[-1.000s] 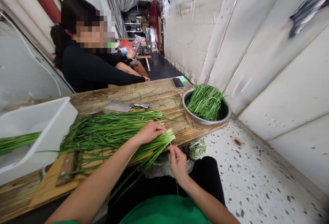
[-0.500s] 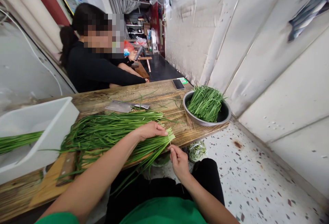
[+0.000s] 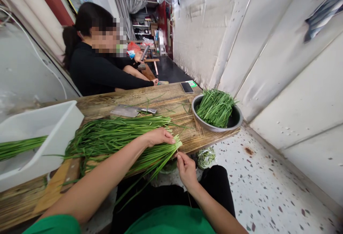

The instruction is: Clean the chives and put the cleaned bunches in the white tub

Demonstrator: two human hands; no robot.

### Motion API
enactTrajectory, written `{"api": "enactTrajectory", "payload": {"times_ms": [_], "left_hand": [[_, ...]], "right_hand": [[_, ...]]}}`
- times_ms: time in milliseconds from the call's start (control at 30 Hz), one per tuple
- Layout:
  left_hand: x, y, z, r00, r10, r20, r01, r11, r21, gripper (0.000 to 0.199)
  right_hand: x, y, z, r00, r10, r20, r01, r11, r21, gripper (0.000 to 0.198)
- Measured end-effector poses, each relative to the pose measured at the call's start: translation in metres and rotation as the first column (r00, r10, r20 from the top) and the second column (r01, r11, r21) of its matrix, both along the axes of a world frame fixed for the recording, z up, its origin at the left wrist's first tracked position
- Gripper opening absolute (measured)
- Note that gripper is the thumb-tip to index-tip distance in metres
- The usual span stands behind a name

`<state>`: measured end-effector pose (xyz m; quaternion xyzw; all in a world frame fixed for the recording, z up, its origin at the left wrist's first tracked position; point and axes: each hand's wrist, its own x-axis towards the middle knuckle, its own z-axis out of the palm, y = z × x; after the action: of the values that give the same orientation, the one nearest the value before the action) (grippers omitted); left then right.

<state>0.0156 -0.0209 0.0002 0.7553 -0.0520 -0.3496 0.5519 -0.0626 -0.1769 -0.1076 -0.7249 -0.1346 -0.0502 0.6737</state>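
My left hand (image 3: 160,136) is closed over the pale stem ends of several garlic chives (image 3: 150,157), near the front edge of the wooden table. Close to those cut ends, my right hand (image 3: 187,169) pinches a thin skewer (image 3: 178,150), its tip at the stems; a thin length of it shows below the hand. How far the tip goes into the stems I cannot tell. A larger heap of garlic chives (image 3: 115,132) lies behind my left forearm, its green leaves pointing left.
A cleaver (image 3: 128,111) lies behind the heap. Loose skewers (image 3: 197,121) rest beside a metal bowl (image 3: 239,119) of chives at the right. At the left stands a white plastic bin (image 3: 57,130). A phone (image 3: 187,87) and a seated person (image 3: 96,66) are across the table.
My hands stay almost in place at the stem ends. The view has shifted very slightly, and the seated person's lower hand shows a little more.
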Motion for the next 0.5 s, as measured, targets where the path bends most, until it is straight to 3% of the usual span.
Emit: {"api": "enactTrajectory", "payload": {"times_ms": [200,333,400,500], "left_hand": [[-0.001,-0.001,-0.010,0.998,-0.012,0.055,0.007,0.997,0.078,0.028],[-0.005,-0.005,-0.014,0.996,-0.012,0.089,0.008,0.999,0.051,0.030],[-0.005,-0.003,-0.010,0.987,0.001,0.158,-0.009,0.999,0.052,0.033],[0.001,0.007,0.001,0.927,0.088,0.364,-0.140,0.983,0.120,0.037]], "right_hand": [[0.002,0.001,0.001,0.999,-0.022,0.032,0.024,0.998,-0.053,0.031],[0.007,-0.003,0.006,0.998,-0.037,0.055,0.041,0.996,-0.075,0.029],[0.006,-0.004,0.006,0.997,-0.046,0.057,0.050,0.996,-0.078,0.028],[0.002,-0.003,-0.001,0.997,-0.052,0.054,0.056,0.995,-0.084,0.029]]}}
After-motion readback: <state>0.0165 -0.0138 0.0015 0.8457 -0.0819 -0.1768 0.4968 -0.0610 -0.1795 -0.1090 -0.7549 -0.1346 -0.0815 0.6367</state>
